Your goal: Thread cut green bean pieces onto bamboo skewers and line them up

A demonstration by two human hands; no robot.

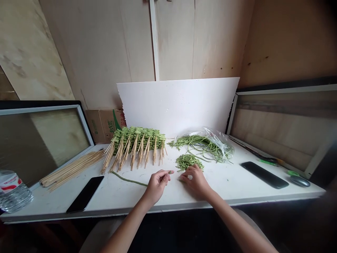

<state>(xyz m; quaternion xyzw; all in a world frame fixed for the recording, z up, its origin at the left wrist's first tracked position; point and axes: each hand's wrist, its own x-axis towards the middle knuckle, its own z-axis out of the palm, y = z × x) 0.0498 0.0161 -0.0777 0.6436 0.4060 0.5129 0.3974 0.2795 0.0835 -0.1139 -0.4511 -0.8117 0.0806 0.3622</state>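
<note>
A long green bean lies on the white table, and my left hand is closed round its right end, with a short tip showing past the fingers. My right hand is a little to the right, its fingers pressed together low over the table; a bit of green shows at the fingertips, and something small and white is on a finger. Just behind my right hand is a pile of short cut bean pieces. Skewered beans are stacked at the back left, their bare sticks pointing forward.
Long beans in a clear plastic bag lie at the back right. Loose skewers, a phone and a water bottle are on the left. On the right are a black phone and a mouse. A white board stands behind.
</note>
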